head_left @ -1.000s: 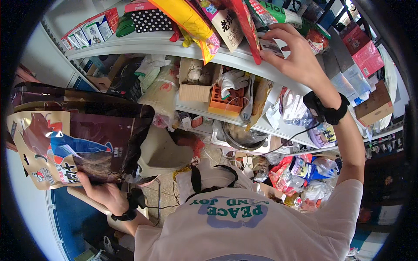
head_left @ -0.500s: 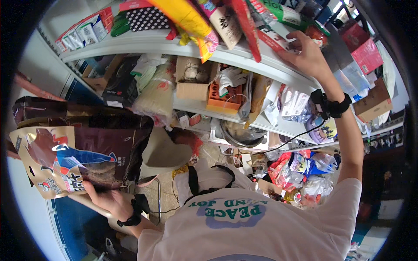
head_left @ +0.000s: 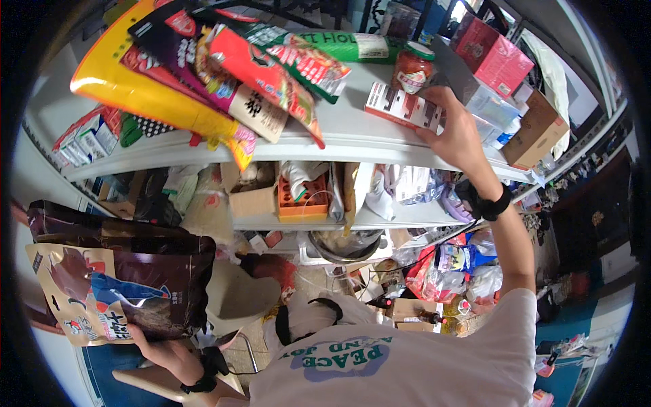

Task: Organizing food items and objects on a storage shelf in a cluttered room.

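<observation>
My left hand (head_left: pixel 159 356) grips a bundle of snack pouches (head_left: pixel 156 292) at the lower left, brown ones with a tan panel and a blue figure. On the upper shelf, my right hand (head_left: pixel 454 132) has thumb and fingers around the right end of a small white box (head_left: pixel 397 105) with red edges and dark pictures. Just behind the box stands a jar (head_left: pixel 413 68) of red contents with a green lid. Left of it lie overlapping packets: yellow (head_left: pixel 122 88), red (head_left: pixel 258 74) and dark green (head_left: pixel 308 64). A long green package (head_left: pixel 336 46) lies at the back.
A pink box (head_left: pixel 491 57) and cardboard box (head_left: pixel 536 129) stand at the right. The lower shelf (head_left: pixel 261 224) holds an orange crate (head_left: pixel 302 210), gloves and bags. Below are a metal pot (head_left: pixel 342 251), a pale chair (head_left: pixel 241 298) and heaped packages (head_left: pixel 454 264).
The view has tilted up, showing more of the upper shelf, so both hands and the pouches sit lower in frame. My right hand's fingers have closed around the small box.
</observation>
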`<state>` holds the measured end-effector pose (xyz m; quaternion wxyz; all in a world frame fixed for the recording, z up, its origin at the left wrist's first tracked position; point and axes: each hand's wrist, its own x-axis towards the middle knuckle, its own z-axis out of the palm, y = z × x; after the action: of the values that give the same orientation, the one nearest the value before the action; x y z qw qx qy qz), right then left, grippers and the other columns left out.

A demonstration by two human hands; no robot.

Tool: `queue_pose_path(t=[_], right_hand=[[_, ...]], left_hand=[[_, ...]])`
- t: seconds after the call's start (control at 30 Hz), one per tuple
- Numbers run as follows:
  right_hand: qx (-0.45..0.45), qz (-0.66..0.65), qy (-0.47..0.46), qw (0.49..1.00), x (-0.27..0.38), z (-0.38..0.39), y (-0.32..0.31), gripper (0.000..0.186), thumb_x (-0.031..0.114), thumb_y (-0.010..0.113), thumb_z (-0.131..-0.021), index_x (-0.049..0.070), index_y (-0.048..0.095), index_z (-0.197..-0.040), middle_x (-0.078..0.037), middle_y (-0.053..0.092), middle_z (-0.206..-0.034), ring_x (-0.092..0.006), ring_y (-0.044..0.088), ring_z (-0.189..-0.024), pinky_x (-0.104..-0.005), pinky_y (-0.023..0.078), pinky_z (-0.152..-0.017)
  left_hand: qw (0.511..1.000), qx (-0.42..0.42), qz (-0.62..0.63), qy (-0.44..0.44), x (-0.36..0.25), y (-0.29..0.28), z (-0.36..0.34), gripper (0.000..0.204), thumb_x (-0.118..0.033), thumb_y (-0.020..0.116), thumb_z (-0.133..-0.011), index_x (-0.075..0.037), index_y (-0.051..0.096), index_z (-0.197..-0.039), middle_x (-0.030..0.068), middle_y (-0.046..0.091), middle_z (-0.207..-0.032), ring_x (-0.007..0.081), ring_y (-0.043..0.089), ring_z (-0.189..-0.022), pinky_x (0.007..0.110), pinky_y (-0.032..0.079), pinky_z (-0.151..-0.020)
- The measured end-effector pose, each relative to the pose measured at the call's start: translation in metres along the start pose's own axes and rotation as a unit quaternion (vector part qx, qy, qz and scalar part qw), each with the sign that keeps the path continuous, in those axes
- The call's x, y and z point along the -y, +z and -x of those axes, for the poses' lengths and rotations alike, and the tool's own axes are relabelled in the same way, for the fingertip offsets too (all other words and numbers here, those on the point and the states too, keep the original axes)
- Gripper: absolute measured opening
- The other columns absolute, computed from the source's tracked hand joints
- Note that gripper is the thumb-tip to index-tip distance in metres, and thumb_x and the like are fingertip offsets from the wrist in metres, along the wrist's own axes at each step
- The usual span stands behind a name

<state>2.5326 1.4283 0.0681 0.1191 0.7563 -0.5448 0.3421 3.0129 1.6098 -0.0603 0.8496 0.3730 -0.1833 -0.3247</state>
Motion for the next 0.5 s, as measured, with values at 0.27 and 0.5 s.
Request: queue_pose_path(t=[0.27,0.5], right_hand=[[-0.039,0.034,-0.01,0.999,0.001,0.015,-0.01,0.053,0.003,0.069,-0.062,0.002,0.045,-0.109,-0.017,0.058,-0.101,-0.0353,0.053,-0.096,-0.0401,0.044,-0.081],[-0.042,0.142,0.005,0.989,-0.007,0.014,-0.008,0.046,0.025,0.071,-0.065,0.003,0.051,-0.101,-0.019,0.061,-0.08,-0.0329,0.06,-0.071,-0.0408,0.049,-0.062]], left_hand=[[0.998,-0.004,0.045,-0.035,0.007,0.024,-0.006,0.058,-0.036,0.055,-0.084,-0.002,0.038,-0.128,0.0133,0.042,-0.127,0.0276,0.043,-0.115,0.043,0.034,-0.098],[0.999,0.021,0.035,0.0,0.011,0.036,0.001,0.056,-0.034,0.055,-0.085,-0.002,0.037,-0.128,0.013,0.043,-0.126,0.0265,0.045,-0.111,0.043,0.039,-0.095]])
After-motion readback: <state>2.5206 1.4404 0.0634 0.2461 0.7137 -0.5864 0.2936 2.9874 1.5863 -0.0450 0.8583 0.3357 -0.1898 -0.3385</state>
